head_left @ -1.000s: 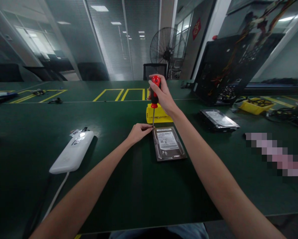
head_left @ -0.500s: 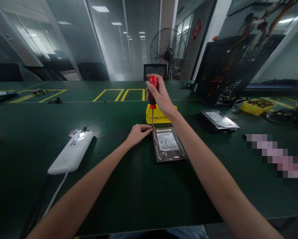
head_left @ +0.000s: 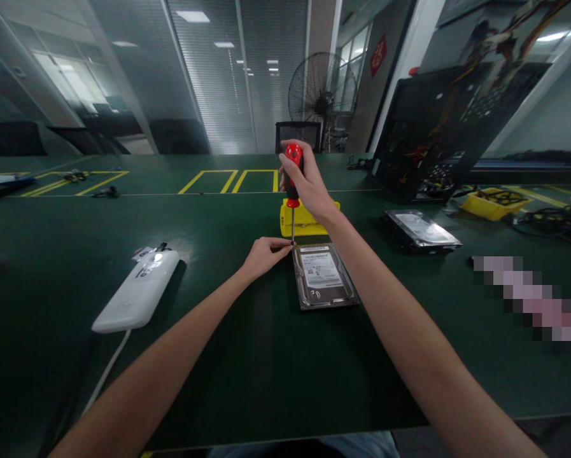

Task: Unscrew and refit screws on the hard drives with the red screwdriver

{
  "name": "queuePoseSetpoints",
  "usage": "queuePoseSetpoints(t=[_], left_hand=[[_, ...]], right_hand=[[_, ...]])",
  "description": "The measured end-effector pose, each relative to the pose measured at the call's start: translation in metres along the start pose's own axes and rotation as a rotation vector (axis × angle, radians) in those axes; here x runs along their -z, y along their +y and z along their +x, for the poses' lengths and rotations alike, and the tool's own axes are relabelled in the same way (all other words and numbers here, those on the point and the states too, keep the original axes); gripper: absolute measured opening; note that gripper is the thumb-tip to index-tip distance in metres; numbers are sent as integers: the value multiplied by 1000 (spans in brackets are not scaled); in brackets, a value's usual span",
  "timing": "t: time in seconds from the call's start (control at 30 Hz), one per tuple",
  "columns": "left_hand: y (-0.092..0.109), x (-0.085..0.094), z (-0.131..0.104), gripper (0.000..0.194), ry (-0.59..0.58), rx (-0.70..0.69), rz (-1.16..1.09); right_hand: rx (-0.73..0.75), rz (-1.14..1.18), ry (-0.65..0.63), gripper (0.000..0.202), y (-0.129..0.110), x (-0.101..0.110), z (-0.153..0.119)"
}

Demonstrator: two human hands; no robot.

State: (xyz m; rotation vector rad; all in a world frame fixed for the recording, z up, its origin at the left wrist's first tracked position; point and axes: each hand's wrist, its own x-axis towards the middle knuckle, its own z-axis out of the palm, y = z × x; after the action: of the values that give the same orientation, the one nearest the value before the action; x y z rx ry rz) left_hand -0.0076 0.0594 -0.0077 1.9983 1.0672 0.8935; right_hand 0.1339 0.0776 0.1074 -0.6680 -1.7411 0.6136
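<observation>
My right hand [head_left: 307, 178] is wrapped round the red and black handle of a screwdriver [head_left: 293, 202], which stands upright with its tip at the far left corner of a hard drive [head_left: 321, 273]. The drive lies flat on the green table, label side up. My left hand [head_left: 266, 256] pinches at the same corner, fingertips beside the screwdriver tip; what they hold, if anything, is too small to make out. Just behind the drive sits a yellow tray [head_left: 289, 222], partly hidden by my right hand and wrist.
More hard drives [head_left: 421, 230] lie stacked to the right. A white power bank [head_left: 137, 292] with a cable is at the left. Farther right are a black computer case [head_left: 409, 140], a yellow basket [head_left: 488, 207] of parts and tangled cables [head_left: 552, 219]. A blurred pinkish strip lies nearer.
</observation>
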Motion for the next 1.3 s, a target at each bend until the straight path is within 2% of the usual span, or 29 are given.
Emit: queuePoseSetpoints(t=[0.1, 0.27, 0.43, 1.13, 1.3], left_hand=[[3, -2, 1, 32, 11, -7, 14], [3, -9, 4, 30, 117, -50, 139], [4, -14, 5, 32, 172, -59, 238], [4, -16, 6, 34, 199, -46, 276], [5, -16, 7, 36, 220, 13, 336]], right_hand=[[3, -6, 6, 46, 2, -1, 1], [2, 4, 7, 44, 2, -2, 1], [18, 5, -16, 48, 1, -2, 1], [3, 7, 13, 41, -3, -3, 0], [-11, -15, 14, 43, -5, -4, 1]])
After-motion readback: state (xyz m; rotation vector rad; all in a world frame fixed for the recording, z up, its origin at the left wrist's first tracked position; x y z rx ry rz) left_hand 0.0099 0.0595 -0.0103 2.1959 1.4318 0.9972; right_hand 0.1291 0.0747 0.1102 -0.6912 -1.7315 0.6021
